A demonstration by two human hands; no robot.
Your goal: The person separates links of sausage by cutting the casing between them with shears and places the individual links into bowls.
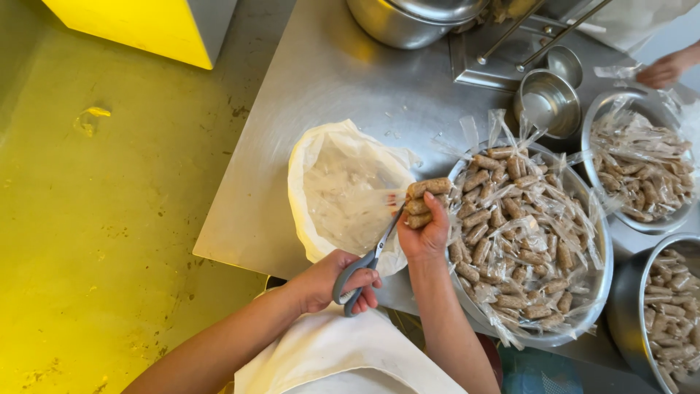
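Steel table point(321, 80) edge near | left hand point(343, 281) grips scissors point(368, 263) | right hand point(425, 230) clutches rolls point(426, 197) beside bowl point(598, 292)

Snipping wrapped rolls over a bag

Left hand point(337, 281) works grey scissors point(367, 264), right hand point(425, 235) grips a few rolls point(425, 200) between the white bag point(343, 191) and a full steel bowl point(598, 277).

Clear plastic wrappers on brown rolls point(521, 233) heaped in steel bowls; white bag point(343, 193) open on table.
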